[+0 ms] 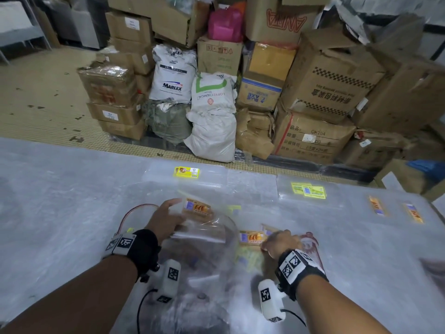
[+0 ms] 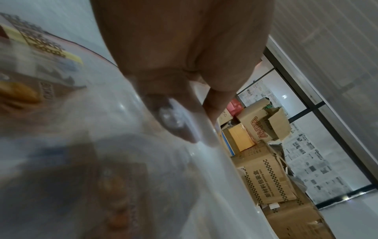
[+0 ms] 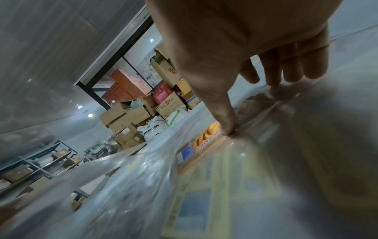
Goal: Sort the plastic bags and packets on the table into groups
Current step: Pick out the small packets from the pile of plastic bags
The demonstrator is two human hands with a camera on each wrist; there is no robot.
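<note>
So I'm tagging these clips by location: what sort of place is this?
Probably a storeroom or small packaging warehouse: stacked cardboard cartons and white resin sacks stand against the wall, metal shelving holds more boxes, and clear labelled bags lie on the plastic-covered table.

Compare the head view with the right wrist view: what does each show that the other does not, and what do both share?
Only the head view shows the left hand lifting a clear bag with an orange label, and the yellow-labelled bags farther along the table. Only the right wrist view shows metal shelving. Both show the right hand pressing on the orange-labelled packet, and stacked cardboard boxes.
</note>
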